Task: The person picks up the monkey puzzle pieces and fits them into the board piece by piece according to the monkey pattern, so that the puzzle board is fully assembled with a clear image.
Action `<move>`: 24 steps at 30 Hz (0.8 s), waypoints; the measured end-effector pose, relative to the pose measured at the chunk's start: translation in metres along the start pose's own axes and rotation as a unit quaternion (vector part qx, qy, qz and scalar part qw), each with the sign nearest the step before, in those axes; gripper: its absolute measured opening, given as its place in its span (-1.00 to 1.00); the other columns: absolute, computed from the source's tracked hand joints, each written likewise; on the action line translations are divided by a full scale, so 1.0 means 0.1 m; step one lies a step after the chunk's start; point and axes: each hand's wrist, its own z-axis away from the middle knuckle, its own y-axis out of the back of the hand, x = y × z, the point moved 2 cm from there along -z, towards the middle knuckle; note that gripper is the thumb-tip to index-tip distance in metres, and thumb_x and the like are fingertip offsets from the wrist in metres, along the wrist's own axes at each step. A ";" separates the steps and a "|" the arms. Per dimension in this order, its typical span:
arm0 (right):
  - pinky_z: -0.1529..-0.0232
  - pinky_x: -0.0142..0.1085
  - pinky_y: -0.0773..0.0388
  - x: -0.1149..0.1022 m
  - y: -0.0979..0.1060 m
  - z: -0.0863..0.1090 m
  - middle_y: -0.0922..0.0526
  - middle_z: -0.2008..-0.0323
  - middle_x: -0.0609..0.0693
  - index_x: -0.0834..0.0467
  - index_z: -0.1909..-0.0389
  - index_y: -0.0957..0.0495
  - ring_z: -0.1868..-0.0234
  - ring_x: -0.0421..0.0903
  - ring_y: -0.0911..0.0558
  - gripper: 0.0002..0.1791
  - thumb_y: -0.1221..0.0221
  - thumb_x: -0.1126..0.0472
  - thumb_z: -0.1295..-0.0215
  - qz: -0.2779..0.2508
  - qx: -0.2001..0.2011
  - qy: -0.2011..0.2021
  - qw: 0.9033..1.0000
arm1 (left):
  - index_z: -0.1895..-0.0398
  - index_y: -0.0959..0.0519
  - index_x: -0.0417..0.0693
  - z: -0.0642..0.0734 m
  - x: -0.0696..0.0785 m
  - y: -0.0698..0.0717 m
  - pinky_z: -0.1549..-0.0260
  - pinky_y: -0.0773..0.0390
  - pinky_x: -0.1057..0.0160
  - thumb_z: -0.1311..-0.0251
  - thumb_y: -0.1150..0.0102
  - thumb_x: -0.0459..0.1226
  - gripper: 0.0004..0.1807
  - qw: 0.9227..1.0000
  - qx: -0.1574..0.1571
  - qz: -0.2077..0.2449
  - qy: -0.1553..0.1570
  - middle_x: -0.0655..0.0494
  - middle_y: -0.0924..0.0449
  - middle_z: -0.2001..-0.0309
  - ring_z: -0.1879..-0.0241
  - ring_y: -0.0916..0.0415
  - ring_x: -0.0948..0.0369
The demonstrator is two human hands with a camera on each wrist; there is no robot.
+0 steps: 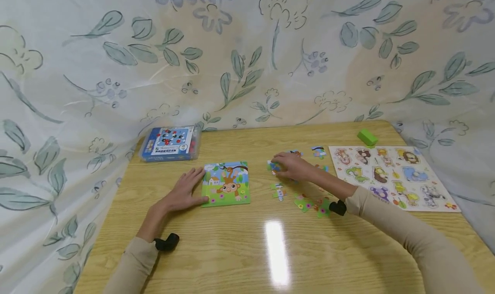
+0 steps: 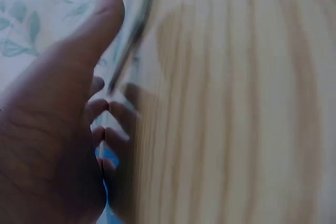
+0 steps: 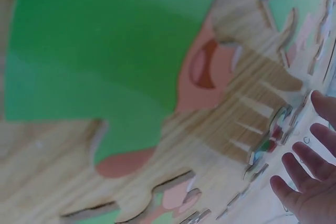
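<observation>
A square picture puzzle showing a monkey lies flat on the wooden table. My left hand rests at its left side, with fingertips at the upper left edge and thumb at the lower left corner. In the left wrist view that hand has its fingers extended low along the tabletop. Farther right, my right hand reaches over loose jigsaw pieces, its fingertips right at a blue piece. The right wrist view shows these fingers spread and fairly straight, beyond a large green piece.
More jigsaw pieces lie around the right forearm, including a green one and one at the back. A white animal peg board sits at the right, a green block behind it. A blue plastic case stands back left.
</observation>
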 end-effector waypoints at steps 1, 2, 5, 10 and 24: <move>-0.20 0.11 -0.47 0.01 -0.01 -0.01 -0.50 -0.20 0.32 0.32 -0.13 -0.51 -0.20 0.29 -0.51 -0.51 -0.26 0.12 -0.28 0.002 -0.001 0.001 1.000 | -0.55 0.02 -0.11 0.00 0.00 0.00 -0.42 0.19 -0.31 -0.13 -0.22 0.16 0.05 1.000 -0.006 -0.003 -0.004 -0.14 0.09 -0.55 -0.54 0.22 -0.20; -0.19 0.09 -0.49 0.01 -0.02 -0.01 -0.52 -0.17 0.31 0.31 -0.10 -0.53 -0.19 0.27 -0.52 -0.55 -0.26 0.14 -0.27 0.005 0.000 0.005 1.000 | -0.55 0.03 -0.10 -0.01 -0.01 0.00 -0.42 0.20 -0.32 -0.12 -0.23 0.17 0.06 1.000 -0.012 -0.006 -0.006 -0.13 0.11 -0.56 -0.54 0.24 -0.20; -0.18 0.05 -0.51 0.02 -0.03 -0.03 -0.56 -0.12 0.29 0.29 0.02 -0.60 -0.16 0.24 -0.55 -0.67 -0.27 0.19 -0.26 0.004 -0.003 0.011 1.000 | -0.56 0.06 -0.08 -0.01 -0.02 0.01 -0.43 0.23 -0.30 -0.09 -0.24 0.20 0.11 0.999 -0.031 -0.011 -0.004 -0.09 0.16 -0.57 -0.55 0.29 -0.17; -0.13 -0.01 -0.56 0.01 -0.01 -0.06 -0.60 -0.05 0.25 0.26 0.11 -0.64 -0.09 0.21 -0.58 -0.76 -0.26 0.23 -0.26 0.003 -0.006 0.015 1.000 | -0.57 0.10 -0.02 -0.01 -0.04 0.02 -0.44 0.25 -0.28 -0.05 -0.23 0.27 0.15 0.999 -0.041 -0.022 0.003 0.01 0.19 -0.59 -0.56 0.33 -0.13; 0.18 -0.27 -0.65 0.11 0.03 -0.18 -0.64 0.17 0.11 0.25 0.13 -0.64 0.22 -0.02 -0.65 -0.69 -0.33 0.13 -0.20 0.068 -0.006 0.097 0.993 | -0.57 0.08 0.01 0.00 -0.03 -0.01 -0.44 0.24 -0.27 -0.01 -0.26 0.27 0.16 1.000 -0.023 -0.015 0.005 0.07 0.17 -0.59 -0.56 0.31 -0.10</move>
